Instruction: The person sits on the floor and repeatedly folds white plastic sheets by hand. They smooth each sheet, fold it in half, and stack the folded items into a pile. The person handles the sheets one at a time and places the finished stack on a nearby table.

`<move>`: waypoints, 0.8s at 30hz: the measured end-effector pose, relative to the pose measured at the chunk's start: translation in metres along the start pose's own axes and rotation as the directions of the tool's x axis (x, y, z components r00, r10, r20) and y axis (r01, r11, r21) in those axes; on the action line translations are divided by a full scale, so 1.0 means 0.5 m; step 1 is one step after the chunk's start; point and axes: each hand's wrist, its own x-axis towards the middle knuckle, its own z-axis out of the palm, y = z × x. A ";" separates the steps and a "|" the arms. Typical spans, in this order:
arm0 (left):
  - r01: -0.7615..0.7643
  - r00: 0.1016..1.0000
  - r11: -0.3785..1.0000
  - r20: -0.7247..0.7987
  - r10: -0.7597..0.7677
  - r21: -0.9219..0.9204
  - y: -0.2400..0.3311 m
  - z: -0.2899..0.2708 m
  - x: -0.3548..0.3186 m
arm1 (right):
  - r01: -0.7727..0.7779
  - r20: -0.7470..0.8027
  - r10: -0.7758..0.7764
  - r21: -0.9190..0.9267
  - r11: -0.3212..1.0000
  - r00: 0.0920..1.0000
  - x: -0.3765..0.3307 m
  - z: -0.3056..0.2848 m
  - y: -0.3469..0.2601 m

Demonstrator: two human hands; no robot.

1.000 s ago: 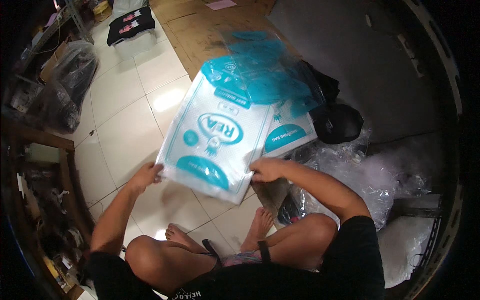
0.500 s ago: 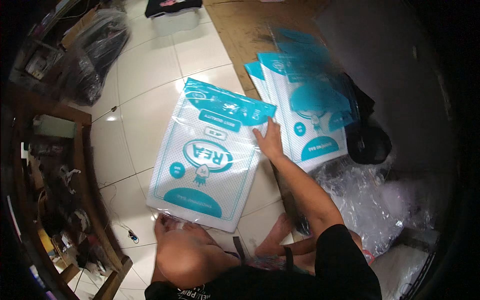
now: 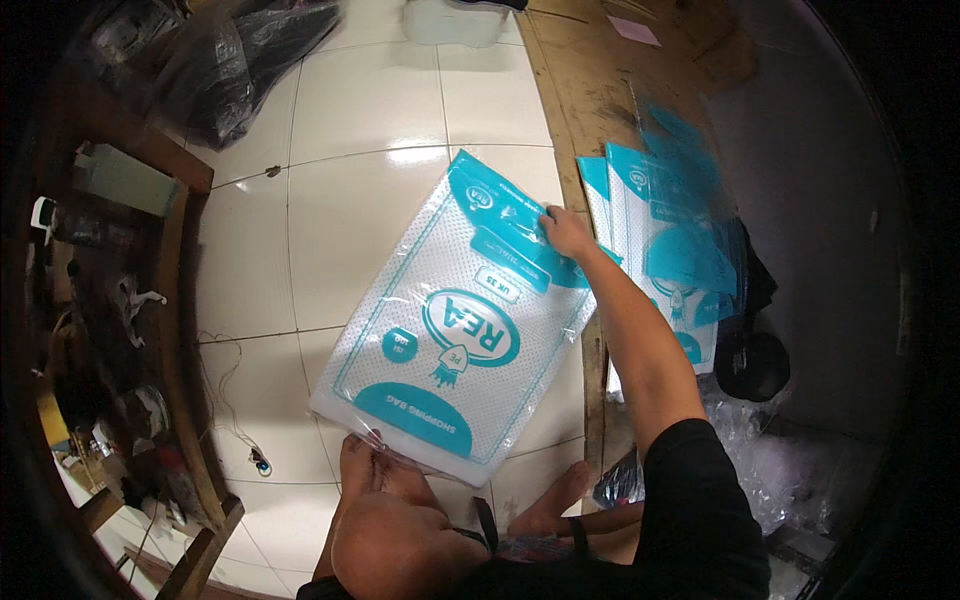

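Observation:
A large flat pack of plastic shopping bags [image 3: 410, 300], white with turquoise print and clear wrap, lies slanted in front of me above the tiled floor. My right hand [image 3: 567, 232] grips its upper right edge, the fingers partly folded over the turquoise band. At the near edge, by my bent knee, my left hand [image 3: 358, 462] holds the lower left part; the pack and my leg hide most of its fingers. To the right, similar packs [image 3: 625, 190] lie overlapping on a brown board, partly covered by my right forearm.
A wooden shelf frame [image 3: 185, 330] with clutter stands at the left. Dark plastic sheeting [image 3: 235, 75] lies at the far left. Brown cardboard [image 3: 585, 80] covers the far right floor. A round black object [image 3: 755, 365] and crumpled clear plastic [image 3: 790, 470] are on the right.
The view has shifted, moving the surroundings rightward. My right hand has moved from the pack's right side farther along its top edge. The pack's front now shows a different small printed label.

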 end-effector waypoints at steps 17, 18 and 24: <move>-0.221 0.970 0.975 0.100 0.221 -0.008 0.007 0.051 0.018 | -0.044 -0.017 0.045 0.022 0.999 0.999 -0.039 -0.025 0.025; -0.200 0.974 0.975 0.085 0.209 -0.096 0.015 0.064 0.007 | 0.031 -0.081 -0.030 0.016 0.999 0.996 -0.052 -0.022 0.023; -0.051 0.979 0.995 0.194 0.066 -0.083 -0.005 0.011 0.023 | 0.090 0.015 -0.099 0.286 0.954 0.995 -0.040 -0.075 0.028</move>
